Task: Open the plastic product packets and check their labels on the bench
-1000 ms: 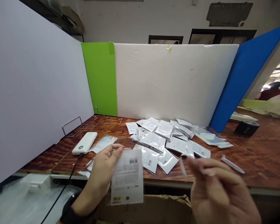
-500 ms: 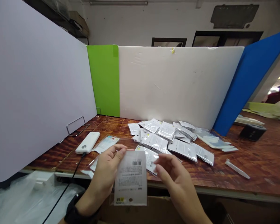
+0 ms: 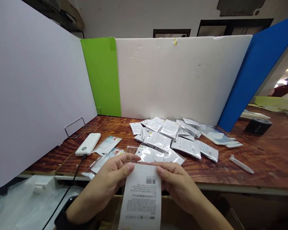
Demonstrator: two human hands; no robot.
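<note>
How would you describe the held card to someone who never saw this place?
Find the brown table. At its near edge, left hand and right hand hold a white printed card by its upper corners. Unlike the piled packets, it is held up.

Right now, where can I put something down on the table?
Bare wood shows between the white stick and black box, and another patch between the green panel and white power bank. The middle is crowded with packets.

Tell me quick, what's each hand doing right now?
Left hand: closed, pinching the white printed card near its top left corner.
Right hand: closed, pinching the same card near its top right corner.
</note>
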